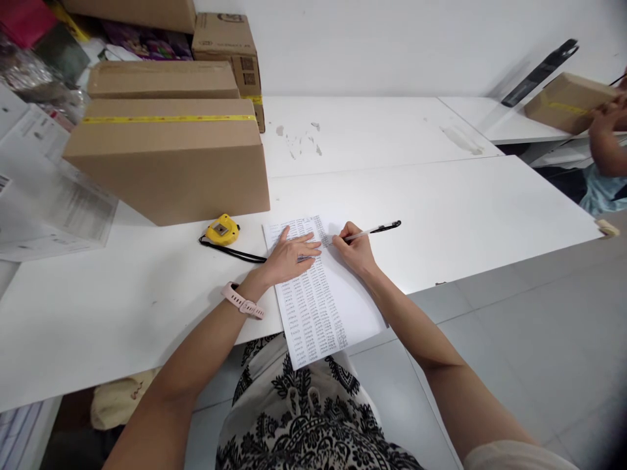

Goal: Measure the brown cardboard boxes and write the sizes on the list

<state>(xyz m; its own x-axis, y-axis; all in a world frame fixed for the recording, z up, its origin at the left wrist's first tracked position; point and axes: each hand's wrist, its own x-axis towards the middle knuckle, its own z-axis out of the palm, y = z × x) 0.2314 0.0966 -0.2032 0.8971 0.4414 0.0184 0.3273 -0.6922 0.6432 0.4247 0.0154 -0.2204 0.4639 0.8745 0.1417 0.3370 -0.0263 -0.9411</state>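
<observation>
sheet (323, 307) lies under both hands; yellow tape measure (222, 229) near, left of left hand (292, 253); left hand spread flat on sheet, likely steadying it; right hand (356, 250) pinches pen (381, 229) near tip, probably for control.

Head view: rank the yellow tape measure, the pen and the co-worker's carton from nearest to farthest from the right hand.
1. Pen: held in the right hand.
2. Yellow tape measure: left, beyond the left hand.
3. Co-worker's carton: at the upper right.
</observation>
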